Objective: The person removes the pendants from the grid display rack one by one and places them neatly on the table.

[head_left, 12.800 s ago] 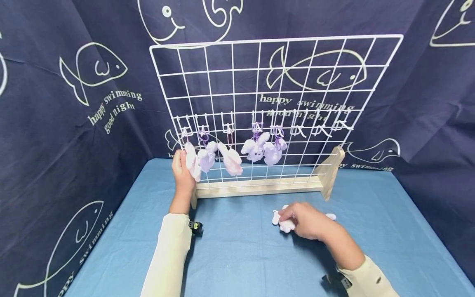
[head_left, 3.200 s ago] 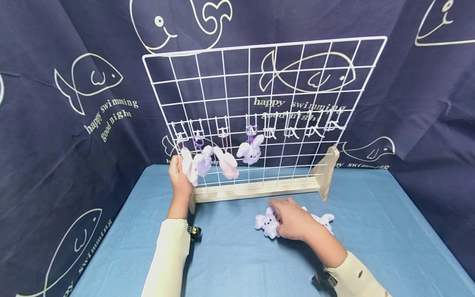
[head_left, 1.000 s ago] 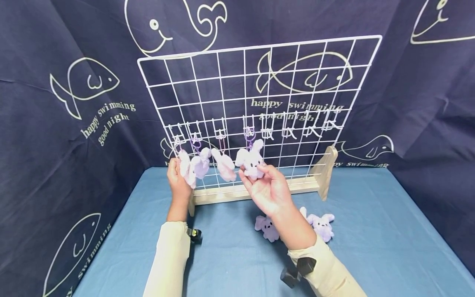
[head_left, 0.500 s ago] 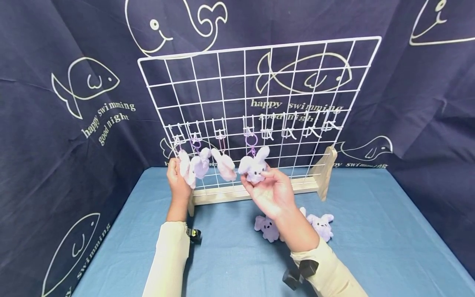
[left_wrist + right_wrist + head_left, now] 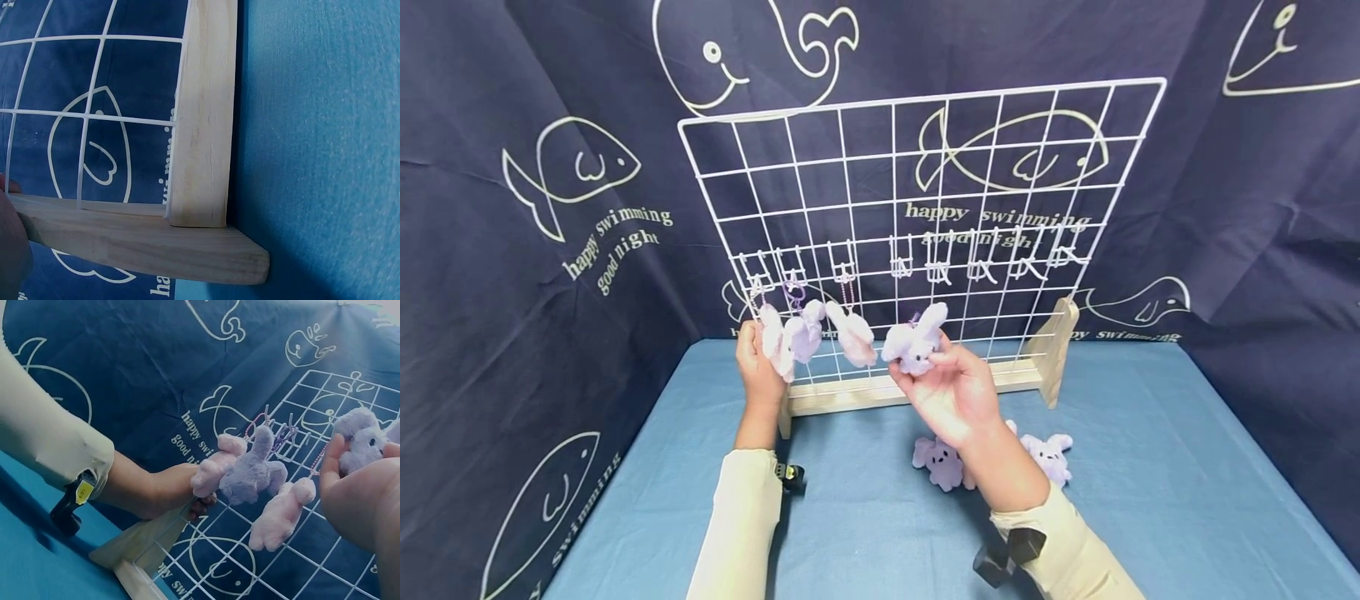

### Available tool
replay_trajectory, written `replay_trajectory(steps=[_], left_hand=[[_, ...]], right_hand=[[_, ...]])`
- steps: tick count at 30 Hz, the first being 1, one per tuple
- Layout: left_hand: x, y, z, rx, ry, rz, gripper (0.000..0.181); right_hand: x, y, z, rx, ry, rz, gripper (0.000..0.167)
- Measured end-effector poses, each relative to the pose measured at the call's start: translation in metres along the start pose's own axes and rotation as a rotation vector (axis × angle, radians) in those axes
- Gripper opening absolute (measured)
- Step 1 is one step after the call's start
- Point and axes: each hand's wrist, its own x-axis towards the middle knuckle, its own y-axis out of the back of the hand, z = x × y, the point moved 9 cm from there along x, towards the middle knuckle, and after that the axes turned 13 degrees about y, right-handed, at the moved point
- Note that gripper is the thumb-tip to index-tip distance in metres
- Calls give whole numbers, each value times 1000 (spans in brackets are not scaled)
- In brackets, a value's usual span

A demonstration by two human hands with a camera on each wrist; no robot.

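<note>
Off its hook, a lavender plush keychain (image 5: 914, 343) is pinched in the right hand (image 5: 951, 392), just in front of the white wire grid (image 5: 970, 297). In the right wrist view the same lavender plush (image 5: 361, 439) rests against the fingers of the right hand (image 5: 365, 500). The left hand (image 5: 762, 367) grips the left end of the rack; its fingers are partly hidden behind a pink plush (image 5: 777, 342). Beside that one hang a lavender plush (image 5: 806, 331) and a pink plush (image 5: 853, 335). In the left wrist view the left hand (image 5: 14, 247) holds the wooden foot (image 5: 125, 242).
Several bare white hooks (image 5: 982, 268) line the grid to the right. On the blue cloth (image 5: 865, 517) lie a lavender plush (image 5: 942, 465) and another lavender plush (image 5: 1049, 457), with something pale partly hidden between them. A wooden foot (image 5: 1057, 354) supports the rack's right end.
The right hand took hold of the fourth hanging plush, and its purple ring has come off the hook. Earlier, the fifth plush left the grid. The left hand stays at the rack.
</note>
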Motion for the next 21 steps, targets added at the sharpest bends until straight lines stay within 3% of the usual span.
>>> replay_trajectory(steps=[8,16,21], left_hand=[[1,1,-1,13,18,-11,30],[1,1,-3,-5,14,-19,28],[1,1,-1,-9,12,-15,28]], right_hand=[[-1,0,0,-19,16,40,38],[-3,4,-6,-192,83,80,45],[-4,4,-4,-225,56,62,44]])
